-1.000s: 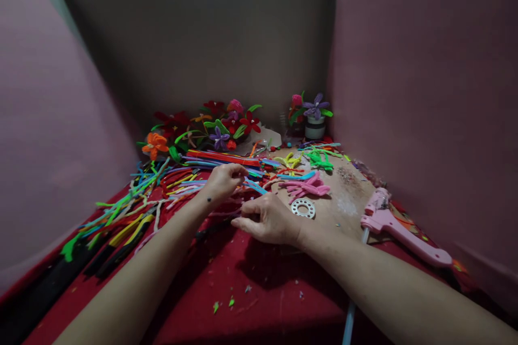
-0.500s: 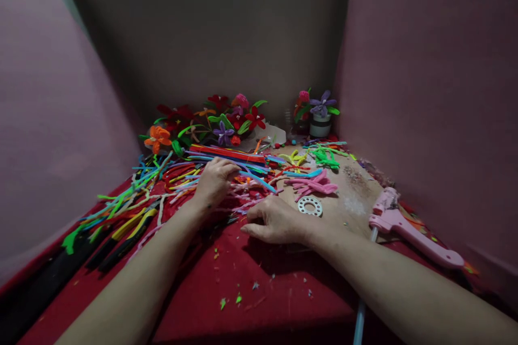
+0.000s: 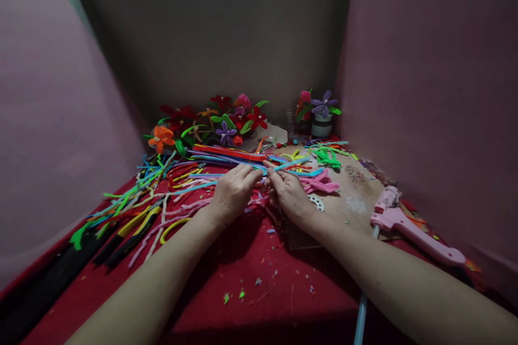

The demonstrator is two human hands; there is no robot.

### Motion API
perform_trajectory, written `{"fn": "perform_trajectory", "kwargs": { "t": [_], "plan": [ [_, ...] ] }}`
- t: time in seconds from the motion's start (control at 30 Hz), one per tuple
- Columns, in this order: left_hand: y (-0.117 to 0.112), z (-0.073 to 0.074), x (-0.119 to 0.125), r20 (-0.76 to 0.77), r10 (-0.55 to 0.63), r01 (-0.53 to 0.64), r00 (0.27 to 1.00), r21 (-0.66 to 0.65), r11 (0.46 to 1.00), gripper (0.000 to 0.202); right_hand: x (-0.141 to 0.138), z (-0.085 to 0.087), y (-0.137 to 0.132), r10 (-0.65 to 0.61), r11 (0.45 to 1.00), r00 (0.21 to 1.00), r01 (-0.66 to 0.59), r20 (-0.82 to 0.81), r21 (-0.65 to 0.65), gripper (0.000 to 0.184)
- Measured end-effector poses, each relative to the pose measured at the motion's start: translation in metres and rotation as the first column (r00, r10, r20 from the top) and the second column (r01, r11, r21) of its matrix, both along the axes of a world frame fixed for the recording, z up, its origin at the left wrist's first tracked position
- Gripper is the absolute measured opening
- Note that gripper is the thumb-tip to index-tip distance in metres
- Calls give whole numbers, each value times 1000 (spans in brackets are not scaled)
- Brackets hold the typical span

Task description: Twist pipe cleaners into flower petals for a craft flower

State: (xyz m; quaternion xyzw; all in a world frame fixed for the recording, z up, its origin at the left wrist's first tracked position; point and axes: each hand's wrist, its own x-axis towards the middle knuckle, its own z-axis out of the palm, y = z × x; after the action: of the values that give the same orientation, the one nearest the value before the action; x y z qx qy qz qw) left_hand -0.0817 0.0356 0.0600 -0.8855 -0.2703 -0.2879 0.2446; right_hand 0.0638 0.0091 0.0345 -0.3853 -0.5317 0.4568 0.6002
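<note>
A light blue pipe cleaner [image 3: 292,164] runs between my two hands, its free end pointing right and slightly up. My left hand [image 3: 234,192] is closed on it, thumb and fingers pinched together. Close beside it, my right hand [image 3: 290,194] pinches the same pipe cleaner with its fingertips. Under and behind the hands lies a bundle of red, purple and blue pipe cleaners [image 3: 226,152]. Bent pink pipe cleaners [image 3: 324,182] lie just beyond my right hand, which partly covers a white disc with holes [image 3: 317,203].
Pliers with yellow and black handles [image 3: 135,232] lie left, near a yellow loop handle [image 3: 170,229]. A pink glue gun [image 3: 408,226] rests right, by a brown board [image 3: 356,194]. Pipe-cleaner flowers [image 3: 226,132] and a small pot [image 3: 321,125] stand at the back. Scraps dot the red cloth [image 3: 259,312].
My hands have come together near the middle. My right hand has moved up and now grips the light blue pipe cleaner with my left hand, which has shifted right. The yellow loop handle is uncovered.
</note>
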Motion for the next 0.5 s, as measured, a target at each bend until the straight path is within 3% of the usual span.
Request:
{"fn": "perform_trajectory", "kwargs": {
  "t": [0.1,0.27,0.37,0.5],
  "plan": [
    [1,-2,0,-70,43,-45,997,-20,999,20,2,5,0,-38,999,997,35,-70,-39,29],
    [10,3,-14,0,137,-137,991,-56,989,19,8,11,5,-156,980,951,116,-266,-161,26],
    [9,3,-14,-11,144,-144,990,-67,987,17,7,9,7,-77,986,950,27,-303,-165,19],
    [1,-1,-3,-79,123,-129,989,-78,989,15,3,6,3,35,991,974,-63,-225,-120,19]
  ]
}}
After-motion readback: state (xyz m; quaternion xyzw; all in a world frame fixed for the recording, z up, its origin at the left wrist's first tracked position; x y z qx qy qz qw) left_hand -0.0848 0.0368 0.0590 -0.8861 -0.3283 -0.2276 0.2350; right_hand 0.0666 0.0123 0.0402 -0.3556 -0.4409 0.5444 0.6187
